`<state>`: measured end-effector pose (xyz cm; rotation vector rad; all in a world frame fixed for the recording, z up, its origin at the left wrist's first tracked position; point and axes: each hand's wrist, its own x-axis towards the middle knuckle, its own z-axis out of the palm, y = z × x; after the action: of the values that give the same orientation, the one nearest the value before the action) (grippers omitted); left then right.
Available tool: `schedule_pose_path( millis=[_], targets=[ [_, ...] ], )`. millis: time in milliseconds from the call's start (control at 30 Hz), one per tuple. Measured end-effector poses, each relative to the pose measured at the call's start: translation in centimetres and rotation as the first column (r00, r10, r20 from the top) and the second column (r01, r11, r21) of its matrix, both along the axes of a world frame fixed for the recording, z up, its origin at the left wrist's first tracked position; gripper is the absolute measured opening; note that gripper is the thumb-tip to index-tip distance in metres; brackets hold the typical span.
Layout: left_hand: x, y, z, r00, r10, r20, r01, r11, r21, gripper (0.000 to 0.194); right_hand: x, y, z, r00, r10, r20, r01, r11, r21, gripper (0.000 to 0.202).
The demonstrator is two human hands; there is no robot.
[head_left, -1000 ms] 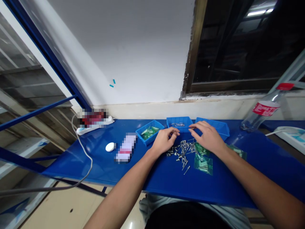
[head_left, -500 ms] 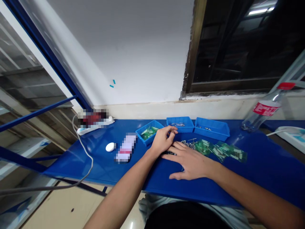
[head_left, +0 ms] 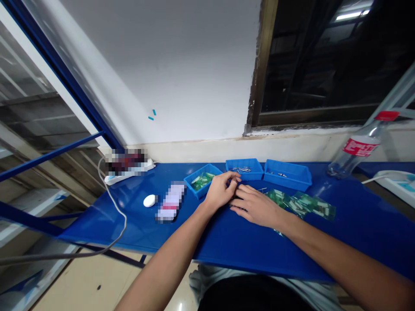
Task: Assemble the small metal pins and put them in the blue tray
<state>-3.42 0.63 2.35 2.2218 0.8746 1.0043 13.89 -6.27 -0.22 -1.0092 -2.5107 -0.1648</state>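
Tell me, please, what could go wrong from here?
A thin metal piece shows just beyond the right hand; a quick move could scatter it. The green packets lie near the right forearm, which might drag them. The left hand is close to the leftmost blue bin and may nudge it.

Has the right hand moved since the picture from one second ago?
Yes. Judged against the right tray, which it partly covered then, the right hand has moved left and toward the person, closer to the left hand.
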Motion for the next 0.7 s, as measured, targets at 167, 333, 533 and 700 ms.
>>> schedule_pose_path(
  millis=[167, 333, 533, 700],
  targets=[
    [0.02, 0.04, 0.05, 1.0, 0.003, -0.006, -0.003, 1.0, 0.0, 0.027, 0.35, 0.13, -0.03, 0.998, -0.015, -0.066, 0.013, 1.0, -0.027, 0.02],
    [0.0, 0.11, -0.15, 1.0, 0.0, -0.003, 0.0, 1.0, 0.007, 0.028, 0.55, 0.23, -0.1, 0.989, -0.012, -0.145, 0.003, 0.998, -0.06, 0.017],
    [0.01, 0.09, -0.15, 1.0, -0.004, -0.009, 0.004, 1.0, 0.002, 0.029, 0.69, 0.44, -0.22, 0.984, -0.006, -0.18, -0.01, 0.996, -0.091, 0.016],
    [-0.02, 0.16, -0.15, 1.0, -0.003, -0.011, 0.003, 1.0, -0.004, 0.028, 0.58, 0.55, -0.08, 0.963, -0.007, -0.271, -0.022, 0.994, -0.105, 0.015]
  ],
)
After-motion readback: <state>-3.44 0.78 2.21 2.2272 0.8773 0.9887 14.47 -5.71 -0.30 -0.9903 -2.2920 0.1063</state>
